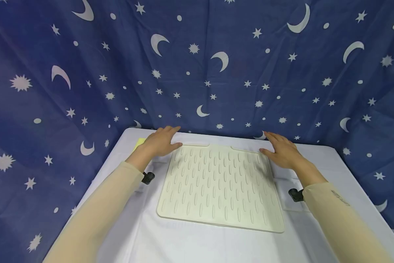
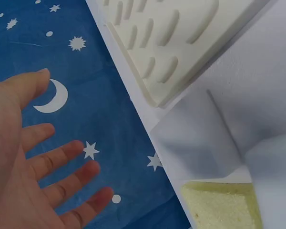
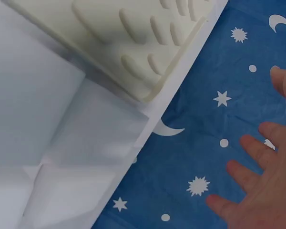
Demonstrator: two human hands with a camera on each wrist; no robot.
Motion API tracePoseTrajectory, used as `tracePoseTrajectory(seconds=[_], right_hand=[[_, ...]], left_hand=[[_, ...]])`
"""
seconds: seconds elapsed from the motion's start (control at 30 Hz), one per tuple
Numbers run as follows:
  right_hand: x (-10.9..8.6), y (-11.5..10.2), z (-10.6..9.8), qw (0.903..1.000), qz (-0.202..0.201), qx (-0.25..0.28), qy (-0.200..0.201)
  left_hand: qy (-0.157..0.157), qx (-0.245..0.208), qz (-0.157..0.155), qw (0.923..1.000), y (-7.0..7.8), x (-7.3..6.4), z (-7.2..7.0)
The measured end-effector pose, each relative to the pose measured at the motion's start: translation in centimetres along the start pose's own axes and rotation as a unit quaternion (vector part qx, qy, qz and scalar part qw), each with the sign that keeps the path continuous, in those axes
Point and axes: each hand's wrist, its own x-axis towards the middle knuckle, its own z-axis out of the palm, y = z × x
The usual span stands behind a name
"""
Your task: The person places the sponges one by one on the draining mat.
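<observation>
A cream-white dish drying mat [image 1: 216, 186] with rows of raised ridges lies flat between my hands, notched along its far edge. My left hand [image 1: 162, 141] hovers by its far left corner, fingers straight and spread, holding nothing. In the left wrist view the palm of this left hand [image 2: 52, 162] is bare. At the far right corner is my right hand [image 1: 282, 149], its fingers extended and thumb apart. The right wrist view shows this right hand [image 3: 262, 176] with nothing in its grasp. A yellow sponge [image 2: 219, 202] sits beyond the mat's left side, mostly hidden behind the left hand in the head view.
White cloth covers the table [image 1: 184, 241]. Pale white, smooth-faced shapes [image 2: 195, 138] flank the mat on the left, with a similar white shape [image 3: 100, 119] on its right. A blue curtain [image 1: 197, 73] with moons and stars hangs behind the table's far edge.
</observation>
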Motion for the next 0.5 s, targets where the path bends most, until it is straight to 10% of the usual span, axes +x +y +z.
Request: tracePoseTrajectory(seconds=[0.5], right_hand=[[-1.6, 1.7, 0.4, 0.9997, -0.001, -0.010, -0.024]], left_hand=[[-0.016, -0.071, 0.003, 0.9973, -0.4, -2.3, 1.4]])
